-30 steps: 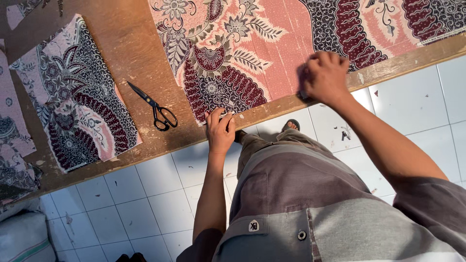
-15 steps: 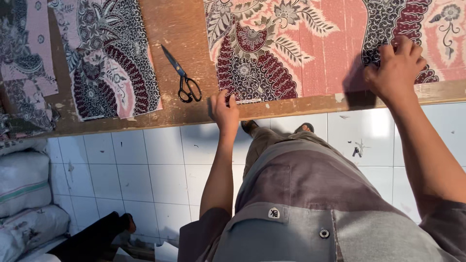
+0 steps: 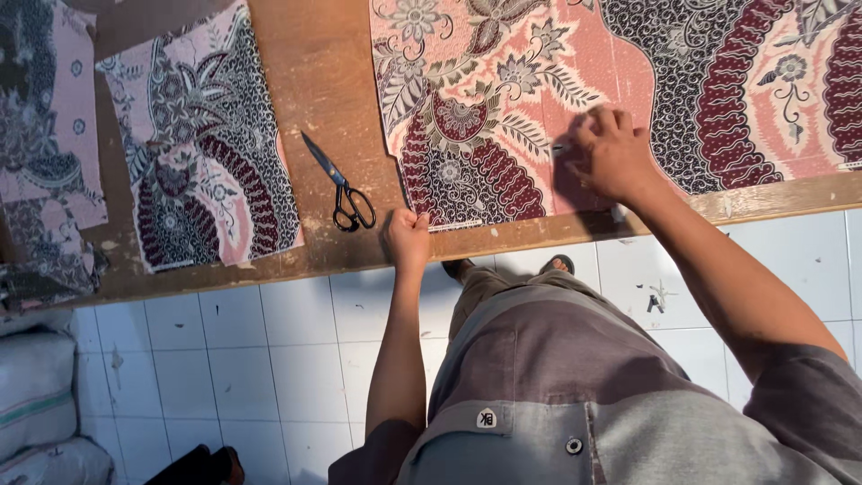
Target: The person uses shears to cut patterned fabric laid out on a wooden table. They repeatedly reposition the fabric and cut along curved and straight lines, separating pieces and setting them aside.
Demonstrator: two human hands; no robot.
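A large batik fabric (image 3: pixel 503 108) in pink, dark red and black lies spread on a wooden table (image 3: pixel 332 81). My left hand (image 3: pixel 409 238) is closed at the fabric's near left corner, by the table's front edge. My right hand (image 3: pixel 611 153) rests with curled fingers on the pink part of the fabric. A small pale tip (image 3: pixel 559 148) sticks out from its fingers. Black scissors (image 3: pixel 344 190) lie shut on bare wood just left of my left hand.
A second batik piece (image 3: pixel 211 153) lies left of the scissors, with more fabric (image 3: pixel 45 135) at the far left. Below the table edge is white tiled floor (image 3: pixel 260 359). Pale sacks (image 3: pixel 36 386) are stacked at the lower left. My feet show under the table.
My right hand has slid left along the fabric, from the dark patterned part onto the pink part. My left hand stays at the fabric's corner. The view has shifted a little.
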